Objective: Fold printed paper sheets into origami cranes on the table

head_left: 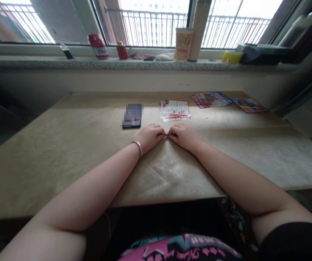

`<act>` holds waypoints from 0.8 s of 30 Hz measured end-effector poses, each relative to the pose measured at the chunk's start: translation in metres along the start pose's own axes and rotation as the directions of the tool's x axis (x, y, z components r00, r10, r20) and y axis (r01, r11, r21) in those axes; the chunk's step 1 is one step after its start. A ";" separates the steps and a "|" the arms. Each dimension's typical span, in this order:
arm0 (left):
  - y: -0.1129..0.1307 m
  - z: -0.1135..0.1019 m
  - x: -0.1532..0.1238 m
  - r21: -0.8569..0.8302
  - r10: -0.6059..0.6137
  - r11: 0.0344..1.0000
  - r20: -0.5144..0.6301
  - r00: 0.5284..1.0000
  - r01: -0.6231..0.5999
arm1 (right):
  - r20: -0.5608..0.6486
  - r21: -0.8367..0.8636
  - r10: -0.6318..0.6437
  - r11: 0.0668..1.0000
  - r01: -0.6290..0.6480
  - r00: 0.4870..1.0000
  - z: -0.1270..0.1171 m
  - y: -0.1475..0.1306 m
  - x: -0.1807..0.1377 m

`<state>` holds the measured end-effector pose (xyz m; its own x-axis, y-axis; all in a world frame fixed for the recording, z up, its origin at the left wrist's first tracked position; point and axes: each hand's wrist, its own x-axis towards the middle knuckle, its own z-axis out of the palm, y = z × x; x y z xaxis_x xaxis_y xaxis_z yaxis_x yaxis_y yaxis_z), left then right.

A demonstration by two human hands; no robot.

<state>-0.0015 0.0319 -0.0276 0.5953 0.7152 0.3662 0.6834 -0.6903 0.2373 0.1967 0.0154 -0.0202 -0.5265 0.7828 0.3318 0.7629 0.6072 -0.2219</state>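
My left hand (152, 136) and my right hand (183, 135) meet near the middle of the table, both with fingers pinched. Between their fingertips is a tiny object with yellow and dark colours (166, 136), mostly hidden and too small to name. A silver bangle (138, 148) circles my left wrist. Just beyond my hands lies a loose stack of printed paper sheets (175, 109), white with red and orange edges. A dark smartphone (132, 116) rests flat to the far left of my left hand, apart from it.
Colourful printed booklets (213, 99) and another booklet (249, 105) lie at the table's back right. On the stone windowsill (77, 63) stand a red can (98, 46), a red bottle (122, 50), a patterned cup (183, 44), a tall tube (198, 32) and a yellow sponge-like block (232, 57).
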 end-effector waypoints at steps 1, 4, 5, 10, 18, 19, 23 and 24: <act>0.000 0.000 0.000 -0.005 0.010 1.000 -0.002 1.000 -0.010 | 0.001 0.001 -0.005 1.000 0.005 1.000 0.000 0.000 0.000; 0.001 0.000 -0.001 0.010 0.018 1.000 0.002 1.000 -0.018 | 0.005 -0.008 -0.030 1.000 0.030 1.000 0.001 0.001 0.000; 0.002 -0.001 -0.001 0.025 0.017 1.000 0.009 1.000 -0.018 | 0.008 -0.015 -0.037 0.999 0.037 0.999 0.002 0.001 0.000; 0.007 -0.001 0.001 0.110 0.002 0.994 0.041 0.999 -0.006 | 0.011 -0.021 -0.041 0.999 0.041 0.999 0.002 0.003 0.001; 0.004 -0.003 0.001 0.110 -0.118 0.987 0.030 0.993 0.114 | 0.004 -0.070 0.035 0.997 -0.035 0.999 0.002 0.007 0.000; 0.004 -0.003 0.001 0.110 -0.117 0.987 0.031 0.993 0.113 | 0.004 -0.082 0.047 0.996 -0.047 0.999 0.002 0.007 0.000; 0.001 -0.002 0.002 0.100 -0.079 0.992 0.021 0.997 0.076 | -0.006 -0.082 0.076 0.994 -0.077 0.997 0.001 0.004 0.001; 0.001 -0.001 0.002 0.094 -0.063 0.994 0.018 0.998 0.061 | -0.007 -0.074 0.073 0.995 -0.073 0.997 0.002 0.004 0.002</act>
<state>-0.0005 0.0326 -0.0255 0.5586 0.7591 0.3342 0.7552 -0.6321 0.1736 0.1979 0.0193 -0.0218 -0.4666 0.8241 0.3212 0.8253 0.5363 -0.1767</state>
